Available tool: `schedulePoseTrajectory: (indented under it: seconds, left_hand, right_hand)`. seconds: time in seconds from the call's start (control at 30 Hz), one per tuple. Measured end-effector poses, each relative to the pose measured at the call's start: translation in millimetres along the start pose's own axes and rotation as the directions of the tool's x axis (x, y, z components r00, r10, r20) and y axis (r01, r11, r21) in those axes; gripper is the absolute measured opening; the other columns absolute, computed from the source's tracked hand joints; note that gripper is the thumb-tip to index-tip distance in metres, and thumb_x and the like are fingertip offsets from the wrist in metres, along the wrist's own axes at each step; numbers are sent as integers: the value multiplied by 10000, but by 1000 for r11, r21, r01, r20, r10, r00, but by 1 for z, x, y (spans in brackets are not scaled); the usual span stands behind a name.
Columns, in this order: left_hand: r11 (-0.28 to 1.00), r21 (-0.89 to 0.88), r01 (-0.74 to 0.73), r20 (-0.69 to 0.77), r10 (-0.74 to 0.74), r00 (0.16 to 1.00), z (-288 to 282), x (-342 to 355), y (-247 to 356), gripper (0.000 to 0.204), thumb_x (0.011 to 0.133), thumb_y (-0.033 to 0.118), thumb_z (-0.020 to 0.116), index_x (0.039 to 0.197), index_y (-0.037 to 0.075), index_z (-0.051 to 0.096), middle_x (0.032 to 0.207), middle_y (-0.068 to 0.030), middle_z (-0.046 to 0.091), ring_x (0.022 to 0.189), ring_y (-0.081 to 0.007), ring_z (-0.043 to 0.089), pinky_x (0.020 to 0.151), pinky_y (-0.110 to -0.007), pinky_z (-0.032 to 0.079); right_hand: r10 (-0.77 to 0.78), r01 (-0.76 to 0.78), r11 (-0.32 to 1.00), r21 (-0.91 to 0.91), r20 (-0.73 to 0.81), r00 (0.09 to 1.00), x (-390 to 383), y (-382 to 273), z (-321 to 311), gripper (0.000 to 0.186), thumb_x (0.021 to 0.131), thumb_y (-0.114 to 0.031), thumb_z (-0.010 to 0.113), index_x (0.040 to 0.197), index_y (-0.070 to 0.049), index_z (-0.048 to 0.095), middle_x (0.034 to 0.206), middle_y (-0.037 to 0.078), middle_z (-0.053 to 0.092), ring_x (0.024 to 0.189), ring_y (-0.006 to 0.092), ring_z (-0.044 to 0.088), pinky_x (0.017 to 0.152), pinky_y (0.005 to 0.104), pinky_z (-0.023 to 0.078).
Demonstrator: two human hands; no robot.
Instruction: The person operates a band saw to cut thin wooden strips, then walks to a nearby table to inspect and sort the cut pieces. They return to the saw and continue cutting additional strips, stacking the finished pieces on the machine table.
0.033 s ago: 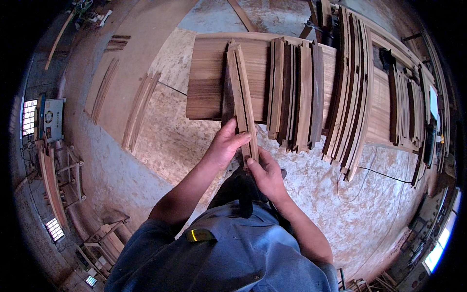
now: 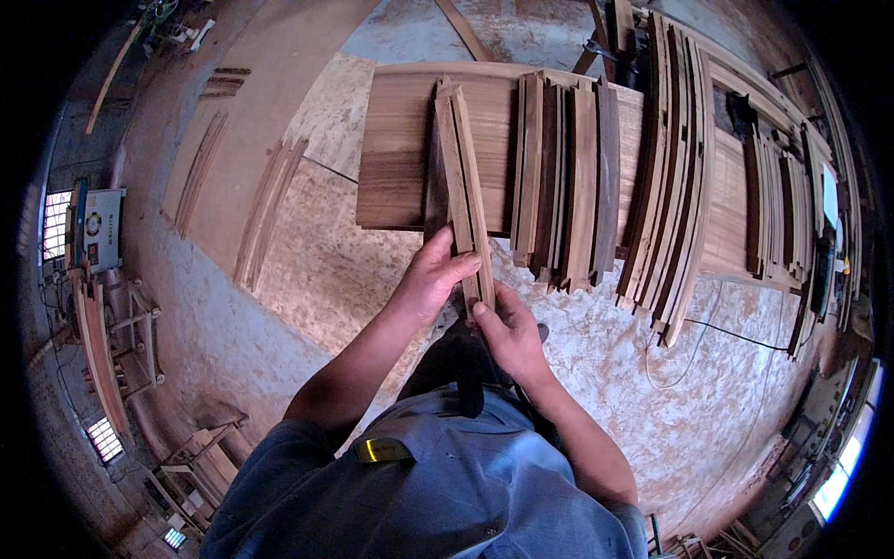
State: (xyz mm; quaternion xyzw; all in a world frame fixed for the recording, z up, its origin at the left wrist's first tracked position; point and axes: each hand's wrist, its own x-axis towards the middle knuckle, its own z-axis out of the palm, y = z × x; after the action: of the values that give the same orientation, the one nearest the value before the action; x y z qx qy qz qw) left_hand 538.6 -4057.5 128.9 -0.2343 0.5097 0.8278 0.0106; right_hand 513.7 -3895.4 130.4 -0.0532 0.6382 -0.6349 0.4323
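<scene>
Left hand (image 2: 434, 278) is curled snug around a grooved wooden strip (image 2: 465, 177), thumb across its face; right hand (image 2: 510, 335) has the same piece pinched at its near end, thumb on top; the far end reaches out over a wood-grained surface (image 2: 396, 149); to the right there's a bunch of strips (image 2: 579, 177), then a longer bunch (image 2: 670, 177), both poking past the near edge.

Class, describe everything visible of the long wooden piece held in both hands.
The wooden piece is narrow and light brown, with a dark line along its length, groove or gap unclear. It slants away and leftward, its far end seen against the board. The left hand and, closer in, the right hand hold it, thumbs on top.
</scene>
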Motion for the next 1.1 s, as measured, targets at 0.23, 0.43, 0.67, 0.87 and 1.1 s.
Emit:
schedulePoseTrajectory:
  seconds: [0.23,0.43,0.67,0.87,1.1]
  left_hand:
    - [999,-29,35,31,-34,999,1,0,3,451,901,81,536,1330,6,416,1170,-87,578,1088,-165,549,961,-322,426]
    - [999,-18,34,66,-33,997,0,1,3,462,897,77,536,1336,11,409,1175,-99,578,1095,-174,551,967,-327,425]
    - [997,47,-65,57,62,996,3,-4,-5,483,888,50,522,1344,6,369,1211,-113,556,1149,-192,525,1005,-342,401]
    - [972,221,-82,28,78,997,2,-10,-18,403,870,9,574,1234,1,403,1161,-81,534,1092,-157,528,952,-324,443]
    - [953,295,-68,-29,80,996,7,-17,-9,343,866,3,568,1190,-3,457,1089,-72,568,1023,-141,552,918,-317,459]
  right_hand:
    - [-22,21,999,26,26,999,1,4,-1,461,899,-180,603,1286,28,461,982,86,605,855,150,568,778,300,483]
    - [92,-96,984,150,37,995,-2,-7,0,457,911,-170,591,1300,24,447,989,82,599,883,155,565,805,293,474]
    - [-13,10,999,47,54,998,3,14,-3,437,919,-113,569,1315,15,433,999,60,590,911,133,547,829,286,458]
    - [-98,103,993,-60,73,992,11,40,-11,458,891,-51,583,1320,-5,430,1153,111,581,1068,174,536,933,300,425]
    - [-103,117,979,-164,94,990,7,41,-15,428,875,-88,621,1268,-17,468,1074,105,608,1015,167,559,895,307,448]
